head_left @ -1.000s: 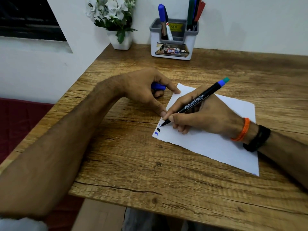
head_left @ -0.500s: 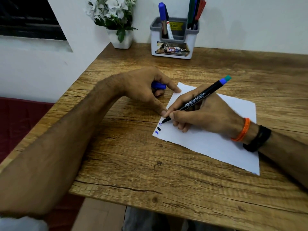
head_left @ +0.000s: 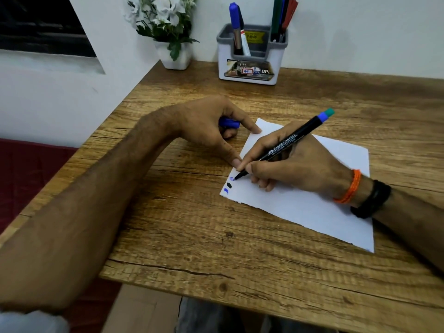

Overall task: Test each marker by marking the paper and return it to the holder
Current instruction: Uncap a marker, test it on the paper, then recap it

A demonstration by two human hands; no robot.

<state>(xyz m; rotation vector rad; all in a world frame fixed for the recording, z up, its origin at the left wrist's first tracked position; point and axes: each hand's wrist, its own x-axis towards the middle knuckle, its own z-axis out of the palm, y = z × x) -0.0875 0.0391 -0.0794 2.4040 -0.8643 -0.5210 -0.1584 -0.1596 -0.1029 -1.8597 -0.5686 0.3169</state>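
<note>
The right hand [head_left: 295, 164] presses a black marker [head_left: 283, 147] tip onto the paper [head_left: 312, 207]; the left hand [head_left: 209, 126] grips a blue cap [head_left: 229, 122].

White flower pot [head_left: 173, 56], wooden table [head_left: 216, 236]

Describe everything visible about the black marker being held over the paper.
The black marker is a slim pen with a dark, plastic-looking barrel printed in white with "Faber-Castell", and a blue band and teal end piece at its raised back end. It is uncapped and slants with its fine tip down on the white paper near the left edge, beside a fresh blue scribble above a black and a blue mark. The right hand pinches it near the tip; the left hand touches the paper alongside.
</note>
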